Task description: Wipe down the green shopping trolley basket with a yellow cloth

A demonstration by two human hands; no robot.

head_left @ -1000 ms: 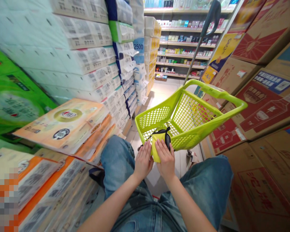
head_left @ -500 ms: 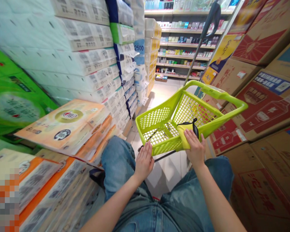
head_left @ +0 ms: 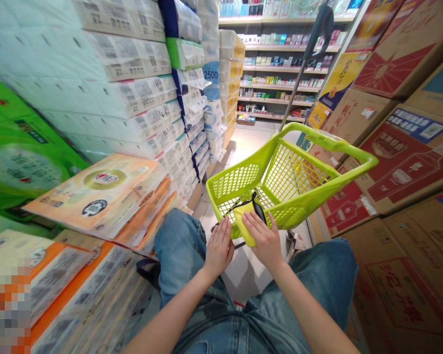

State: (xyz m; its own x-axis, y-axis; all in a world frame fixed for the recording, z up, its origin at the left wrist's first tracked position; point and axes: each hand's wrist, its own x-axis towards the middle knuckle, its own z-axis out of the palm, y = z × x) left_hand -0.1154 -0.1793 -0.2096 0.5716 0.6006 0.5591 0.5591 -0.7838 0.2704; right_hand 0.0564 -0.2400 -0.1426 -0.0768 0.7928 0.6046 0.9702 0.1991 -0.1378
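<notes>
A lime-green shopping basket (head_left: 239, 179) with lattice walls stands tilted between my knees, its loop handle up at the right. My left hand (head_left: 218, 250) grips the near left corner of its rim, fingers together over the top. Just to the right, my right hand (head_left: 266, 244) presses a yellow cloth (head_left: 246, 230) against the near rim, its fingers lying over the fabric. Black trim and a loop on the cloth stick up inside the basket. The undersides of both hands are hidden.
Tissue packs (head_left: 133, 98) are stacked high on the left, with orange packs (head_left: 96, 184) close to my left knee. Cardboard cartons (head_left: 391, 162) line the right side. A grey-handled pole (head_left: 299, 83) rises behind the basket, before stocked shelves (head_left: 280, 69).
My right hand has slid the yellow cloth leftward along the near rim, closer to my left hand. My left hand and the basket have stayed in place.
</notes>
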